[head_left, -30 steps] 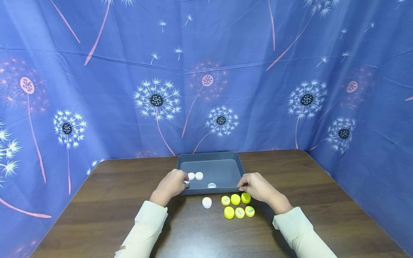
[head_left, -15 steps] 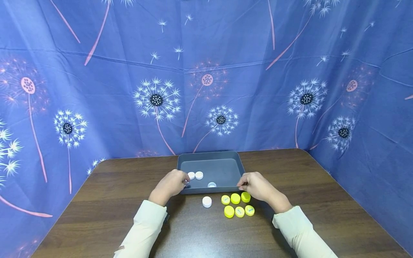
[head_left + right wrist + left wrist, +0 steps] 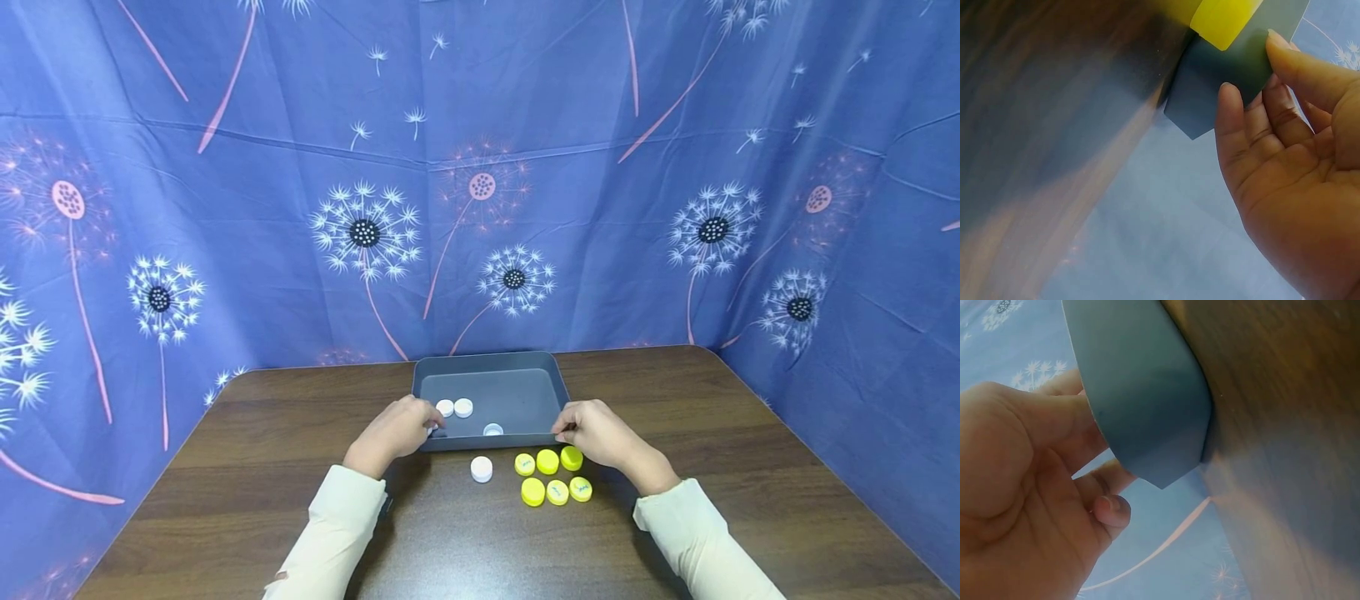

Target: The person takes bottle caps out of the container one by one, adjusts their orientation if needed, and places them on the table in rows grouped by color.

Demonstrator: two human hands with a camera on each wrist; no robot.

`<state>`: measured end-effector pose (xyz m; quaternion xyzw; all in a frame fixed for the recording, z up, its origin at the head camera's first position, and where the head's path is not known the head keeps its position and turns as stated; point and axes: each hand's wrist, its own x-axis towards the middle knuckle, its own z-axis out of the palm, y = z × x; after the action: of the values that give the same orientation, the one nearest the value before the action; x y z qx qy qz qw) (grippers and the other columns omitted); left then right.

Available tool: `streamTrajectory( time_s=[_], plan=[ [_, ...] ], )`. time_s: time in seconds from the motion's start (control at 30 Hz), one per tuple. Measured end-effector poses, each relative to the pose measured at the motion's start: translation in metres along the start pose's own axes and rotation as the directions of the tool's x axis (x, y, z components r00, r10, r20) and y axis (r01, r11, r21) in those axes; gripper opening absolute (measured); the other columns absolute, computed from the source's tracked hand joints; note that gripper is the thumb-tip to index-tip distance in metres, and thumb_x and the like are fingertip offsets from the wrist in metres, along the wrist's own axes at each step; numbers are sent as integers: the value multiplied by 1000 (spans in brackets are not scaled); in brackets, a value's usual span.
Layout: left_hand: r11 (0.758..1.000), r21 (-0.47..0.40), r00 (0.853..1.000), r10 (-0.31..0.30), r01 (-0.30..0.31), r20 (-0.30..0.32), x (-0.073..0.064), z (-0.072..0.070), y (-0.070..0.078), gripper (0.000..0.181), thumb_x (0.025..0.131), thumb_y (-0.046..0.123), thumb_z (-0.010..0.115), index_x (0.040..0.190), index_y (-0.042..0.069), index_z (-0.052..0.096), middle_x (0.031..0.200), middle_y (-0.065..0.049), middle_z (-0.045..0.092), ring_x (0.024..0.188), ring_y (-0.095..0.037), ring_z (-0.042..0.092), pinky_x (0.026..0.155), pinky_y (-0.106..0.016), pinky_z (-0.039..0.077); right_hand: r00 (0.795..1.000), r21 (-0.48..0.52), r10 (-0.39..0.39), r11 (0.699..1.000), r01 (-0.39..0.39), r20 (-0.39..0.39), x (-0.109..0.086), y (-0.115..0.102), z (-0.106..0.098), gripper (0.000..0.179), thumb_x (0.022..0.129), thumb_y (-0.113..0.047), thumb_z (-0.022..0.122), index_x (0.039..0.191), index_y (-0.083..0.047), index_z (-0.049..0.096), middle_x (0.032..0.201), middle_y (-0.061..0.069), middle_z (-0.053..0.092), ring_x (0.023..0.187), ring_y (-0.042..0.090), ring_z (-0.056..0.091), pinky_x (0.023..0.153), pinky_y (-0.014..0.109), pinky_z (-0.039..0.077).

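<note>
A dark grey tray [image 3: 517, 392] lies on the table's far side. My left hand [image 3: 396, 429] reaches over its near left corner, fingers at a mostly covered white bottle cap [image 3: 432, 431]. The left wrist view shows that hand [image 3: 1029, 456] with its fingertips hidden behind the tray wall [image 3: 1141, 400]. Two more white bottle caps [image 3: 454, 408] sit side by side in the tray, and a third [image 3: 492, 430] lies hollow side up near the front wall. My right hand [image 3: 600, 433] pinches the near right corner; its thumb [image 3: 1282, 44] lies along the wall.
One white bottle cap [image 3: 482, 469] stands on the table in front of the tray. Several yellow bottle caps [image 3: 547, 462] are set in two rows to its right, close to my right hand. A blue dandelion-print cloth [image 3: 480, 167] hangs behind the wooden table [image 3: 465, 542].
My left fingers have shifted slightly to the right and down over the white bottle cap in the tray's left corner. The right hand has stayed at the tray's edge.
</note>
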<state>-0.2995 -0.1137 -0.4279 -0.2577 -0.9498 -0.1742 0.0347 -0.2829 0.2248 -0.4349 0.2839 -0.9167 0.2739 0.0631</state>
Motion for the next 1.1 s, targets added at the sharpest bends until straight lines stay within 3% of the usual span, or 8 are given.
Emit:
streamTrajectory(
  time_s=[0.23, 0.4, 0.57, 0.77, 1.1],
  plan=[
    [1000, -26, 1000, 17, -17, 0, -2, -1, 0, 33, 89, -9, 56, 101, 11, 78, 100, -4, 72, 105, -27, 64, 94, -43, 51, 1000, 0, 4, 1000, -4, 7, 0, 0, 0, 13, 83, 3, 74, 87, -8, 79, 87, 5, 71, 78, 8, 65, 65, 22, 53],
    [999, -31, 999, 29, -28, 36, -4, -2, 1, 28, 91, -7, 57, 100, 9, 78, 94, -1, 64, 94, -20, 62, 87, -39, 53, 1000, -5, 6, 1000, -6, 3, 0, -1, 0, 14, 82, 4, 74, 87, -8, 79, 86, 4, 71, 78, 8, 64, 66, 23, 53],
    [997, -24, 996, 72, -71, 51, -3, -3, 0, 19, 93, 0, 61, 91, 8, 79, 91, 1, 72, 88, -17, 66, 81, -38, 55, 1000, -6, 12, 1000, -12, 5, 0, -2, -1, 14, 83, 4, 74, 87, -8, 79, 86, 3, 71, 77, 7, 64, 65, 22, 52],
    [995, -4, 993, 95, -95, 72, -1, -6, -3, 13, 92, 10, 69, 82, 12, 78, 78, 8, 67, 67, -7, 52, 65, -29, 49, 1000, 4, 13, 1000, -13, 7, 0, -2, -1, 11, 84, 3, 74, 87, -7, 78, 86, 4, 70, 77, 7, 64, 64, 22, 52],
    [996, -47, 989, 79, -74, 124, -1, -8, -3, 13, 92, 12, 69, 81, 13, 77, 76, 10, 66, 65, -7, 51, 62, -28, 46, 1000, -7, 6, 1000, -6, 1, -1, -1, 1, 15, 82, 6, 73, 86, -7, 78, 85, 3, 71, 78, 10, 65, 67, 23, 54]
  ],
)
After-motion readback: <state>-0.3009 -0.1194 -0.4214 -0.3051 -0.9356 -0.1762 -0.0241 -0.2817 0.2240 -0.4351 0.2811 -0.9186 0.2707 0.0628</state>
